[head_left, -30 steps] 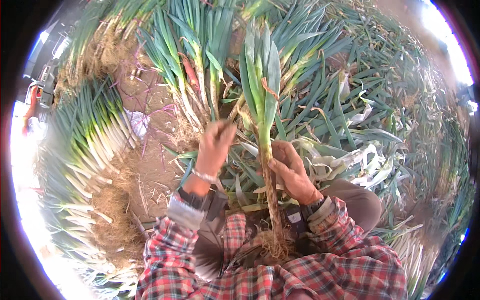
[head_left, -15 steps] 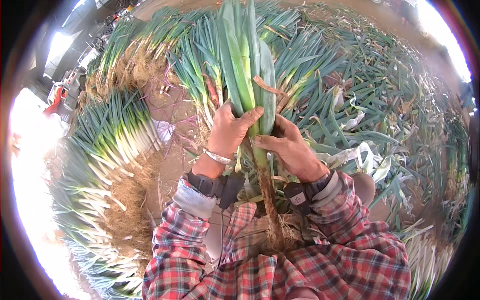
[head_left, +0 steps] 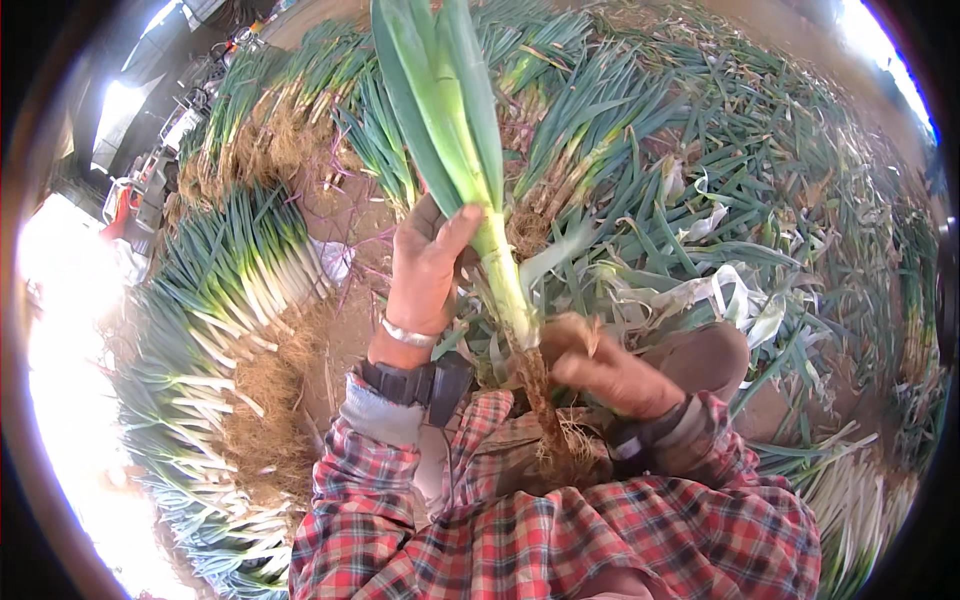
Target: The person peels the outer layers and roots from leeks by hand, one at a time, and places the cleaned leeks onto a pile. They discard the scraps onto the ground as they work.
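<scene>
A long leek (head_left: 507,285) stands tilted before me. It has broad green leaves on top, a pale green shank, and a lower stem brown with soil, ending in roots (head_left: 570,445) near my lap. My left hand (head_left: 425,262) is closed around it just below the leaves, thumb across the front. Low beside the brown stem, my right hand (head_left: 615,372) is smeared by motion, with its fingers bent around a strip of outer leaf; a dry brown scrap (head_left: 594,335) shows at the fingertips. A pale leaf piece (head_left: 556,254) blurs just above that hand.
A curved row of cleaned leeks (head_left: 250,270) with tan roots lies to my left. Untrimmed leek bundles (head_left: 600,120) lie ahead. Loose stripped leaves (head_left: 740,230) cover the ground to the right. More pale stalks (head_left: 850,500) lie at lower right, beyond my knee (head_left: 700,355).
My right hand has moved down and right along the leek, and an outer leaf has come away from it. My left hand has shifted left, tilting the leek's top left.
</scene>
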A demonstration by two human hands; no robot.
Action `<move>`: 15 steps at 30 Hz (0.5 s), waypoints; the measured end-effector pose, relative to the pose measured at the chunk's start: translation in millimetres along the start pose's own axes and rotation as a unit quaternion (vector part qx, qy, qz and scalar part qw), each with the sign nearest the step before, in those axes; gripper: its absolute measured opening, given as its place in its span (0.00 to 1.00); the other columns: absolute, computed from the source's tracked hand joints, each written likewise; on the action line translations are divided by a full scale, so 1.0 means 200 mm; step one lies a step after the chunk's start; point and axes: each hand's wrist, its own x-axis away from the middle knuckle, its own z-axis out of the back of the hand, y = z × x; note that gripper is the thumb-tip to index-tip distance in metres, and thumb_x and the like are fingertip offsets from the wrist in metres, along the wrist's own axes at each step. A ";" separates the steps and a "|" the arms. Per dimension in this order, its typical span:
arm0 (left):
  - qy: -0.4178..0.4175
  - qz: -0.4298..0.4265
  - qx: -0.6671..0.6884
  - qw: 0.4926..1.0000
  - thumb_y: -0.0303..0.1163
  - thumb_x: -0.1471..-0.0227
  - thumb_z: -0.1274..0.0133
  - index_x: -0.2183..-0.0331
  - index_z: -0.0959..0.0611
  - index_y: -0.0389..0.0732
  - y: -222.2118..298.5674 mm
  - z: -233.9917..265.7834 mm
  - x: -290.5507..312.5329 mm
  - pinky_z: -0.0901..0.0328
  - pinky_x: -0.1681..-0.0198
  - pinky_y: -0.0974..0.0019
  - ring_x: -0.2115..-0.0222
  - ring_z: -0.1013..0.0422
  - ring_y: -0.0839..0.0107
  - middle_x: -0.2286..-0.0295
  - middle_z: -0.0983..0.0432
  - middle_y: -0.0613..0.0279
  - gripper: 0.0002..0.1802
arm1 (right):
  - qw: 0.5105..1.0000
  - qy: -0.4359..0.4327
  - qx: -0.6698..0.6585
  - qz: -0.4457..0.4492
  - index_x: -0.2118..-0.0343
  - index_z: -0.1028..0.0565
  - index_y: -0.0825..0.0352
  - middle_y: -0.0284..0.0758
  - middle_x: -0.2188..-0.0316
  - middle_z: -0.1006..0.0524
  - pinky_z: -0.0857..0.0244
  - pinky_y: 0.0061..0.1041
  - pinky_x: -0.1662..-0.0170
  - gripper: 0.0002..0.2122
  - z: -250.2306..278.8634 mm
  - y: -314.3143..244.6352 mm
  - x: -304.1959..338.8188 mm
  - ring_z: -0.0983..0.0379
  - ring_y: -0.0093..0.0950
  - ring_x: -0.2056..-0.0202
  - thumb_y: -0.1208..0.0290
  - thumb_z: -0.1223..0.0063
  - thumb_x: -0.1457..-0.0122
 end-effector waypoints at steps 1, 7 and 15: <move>-0.009 -0.024 0.027 0.999 0.31 0.48 0.42 0.55 0.24 0.34 -0.01 -0.01 0.00 0.34 0.67 0.74 0.69 0.28 0.78 0.66 0.22 0.64 0.19 | 1.000 -0.002 0.002 0.005 0.53 0.31 0.72 0.34 0.64 0.26 0.32 0.24 0.66 0.17 -0.06 0.02 -0.02 0.29 0.22 0.67 0.63 0.48 0.37; -0.084 0.011 0.019 0.996 0.22 0.51 0.49 0.54 0.28 0.33 0.12 -0.05 0.08 0.31 0.63 0.70 0.67 0.26 0.74 0.63 0.23 0.59 0.20 | 0.972 0.114 0.198 0.060 0.57 0.31 0.72 0.30 0.79 0.27 0.39 0.19 0.75 0.11 -0.14 0.10 -0.04 0.32 0.17 0.78 0.73 0.47 0.39; -0.052 0.016 0.037 0.998 0.22 0.49 0.51 0.57 0.27 0.31 0.16 -0.16 0.11 0.27 0.63 0.67 0.67 0.25 0.73 0.64 0.24 0.57 0.16 | 0.952 0.197 0.212 0.096 0.62 0.30 0.72 0.29 0.81 0.29 0.41 0.21 0.77 0.09 -0.16 0.10 -0.03 0.34 0.16 0.79 0.74 0.44 0.41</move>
